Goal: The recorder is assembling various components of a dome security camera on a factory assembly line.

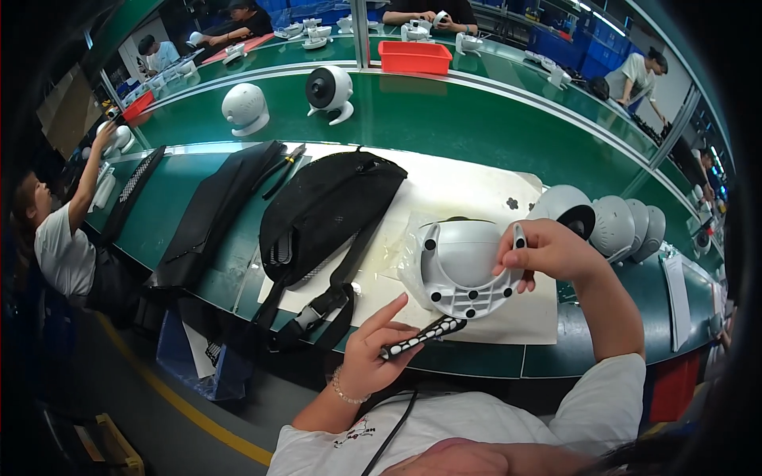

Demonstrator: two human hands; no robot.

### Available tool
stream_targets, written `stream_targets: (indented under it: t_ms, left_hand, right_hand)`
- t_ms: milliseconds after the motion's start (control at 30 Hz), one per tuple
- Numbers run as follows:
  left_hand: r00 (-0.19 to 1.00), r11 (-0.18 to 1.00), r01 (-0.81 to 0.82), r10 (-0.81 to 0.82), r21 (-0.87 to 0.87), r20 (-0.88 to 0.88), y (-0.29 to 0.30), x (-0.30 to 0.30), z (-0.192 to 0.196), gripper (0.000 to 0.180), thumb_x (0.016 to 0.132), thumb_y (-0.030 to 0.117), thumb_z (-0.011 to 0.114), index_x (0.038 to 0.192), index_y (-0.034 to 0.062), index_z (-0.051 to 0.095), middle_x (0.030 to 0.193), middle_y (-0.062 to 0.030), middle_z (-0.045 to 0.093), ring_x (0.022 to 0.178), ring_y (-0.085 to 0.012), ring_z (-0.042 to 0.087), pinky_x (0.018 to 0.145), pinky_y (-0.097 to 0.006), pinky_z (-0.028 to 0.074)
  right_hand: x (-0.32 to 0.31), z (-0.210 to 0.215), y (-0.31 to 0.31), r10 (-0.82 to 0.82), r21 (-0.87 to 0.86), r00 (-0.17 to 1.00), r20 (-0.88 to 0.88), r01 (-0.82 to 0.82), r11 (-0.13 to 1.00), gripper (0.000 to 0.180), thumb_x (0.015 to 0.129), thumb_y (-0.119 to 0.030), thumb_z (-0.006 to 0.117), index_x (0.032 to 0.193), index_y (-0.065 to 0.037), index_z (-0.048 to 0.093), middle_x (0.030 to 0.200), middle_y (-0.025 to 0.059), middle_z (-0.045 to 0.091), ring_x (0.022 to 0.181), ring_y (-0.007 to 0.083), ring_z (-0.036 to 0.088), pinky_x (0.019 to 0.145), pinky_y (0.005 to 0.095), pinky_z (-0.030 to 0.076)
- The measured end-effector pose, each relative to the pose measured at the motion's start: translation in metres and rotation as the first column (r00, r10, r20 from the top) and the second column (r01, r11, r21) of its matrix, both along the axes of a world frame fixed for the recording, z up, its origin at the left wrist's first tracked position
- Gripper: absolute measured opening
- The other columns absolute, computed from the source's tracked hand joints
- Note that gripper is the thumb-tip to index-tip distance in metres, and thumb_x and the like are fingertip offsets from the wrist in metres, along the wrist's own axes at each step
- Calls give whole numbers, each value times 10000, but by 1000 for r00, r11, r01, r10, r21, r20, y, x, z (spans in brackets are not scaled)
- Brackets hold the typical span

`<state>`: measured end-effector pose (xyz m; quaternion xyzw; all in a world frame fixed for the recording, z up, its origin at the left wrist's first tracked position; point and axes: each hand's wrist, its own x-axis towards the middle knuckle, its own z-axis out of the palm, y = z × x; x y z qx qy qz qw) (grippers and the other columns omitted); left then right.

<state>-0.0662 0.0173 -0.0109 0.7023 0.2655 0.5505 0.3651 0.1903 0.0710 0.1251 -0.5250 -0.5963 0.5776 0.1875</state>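
Right hand gripping white fan base at its rim, left hand clasping black strip of white pads, black bag beside.

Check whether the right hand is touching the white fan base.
Touching. The head view shows the right hand with its fingers wrapped over the rim of the white fan base, holding it tilted above the table.

One head-worn fisheye view looks steeply down over the green workbench from its near edge, close above the hands, facing across to the far conveyor belt; straight edges bow toward the dark rim.
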Motion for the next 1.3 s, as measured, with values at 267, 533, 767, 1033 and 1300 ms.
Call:
stream_targets:
  t_ms: [267,533,767,1033,1300]
  left_hand:
    - [977,998,34,-22,-55,213,-8,-47,12,279,614,-117,675,847,-5,570,1086,-214,520,815,-269,625,688,-302,511]
    - [975,987,-122,139,-109,173,-17,-75,12,265,587,-89,705,805,-11,576,993,-201,563,767,-269,634,657,-302,523]
    - [926,973,-177,215,-149,310,5,-93,3,245,611,-14,729,789,-17,562,966,-209,561,733,-272,632,649,-317,524]
    - [901,891,-74,253,-448,353,40,-106,-7,254,651,25,688,868,-41,572,951,-151,587,849,-178,557,766,-273,423]
    - [902,852,92,149,-516,406,46,-109,-11,275,714,38,648,962,-42,559,962,-107,578,865,-141,545,784,-255,424]
  right_hand:
    - [-16,-26,131,-394,675,873,289,107,730,177,796,-204,549,764,-29,546,631,67,568,496,137,551,465,280,434]
    - [21,-145,265,-789,795,223,572,-389,466,142,796,-171,506,812,-61,596,824,81,553,781,240,583,615,315,483]
    - [8,-123,264,-474,450,59,879,-433,781,291,817,-300,486,942,-58,590,974,107,567,930,260,539,750,364,458]
    - [-100,-111,319,-145,415,498,855,-489,767,375,820,-257,431,1178,-162,489,1206,69,478,1115,245,448,914,355,369]
    - [-118,-160,370,-478,725,599,643,-275,631,516,793,-484,470,1115,-84,518,1265,123,399,1218,273,310,955,397,304]
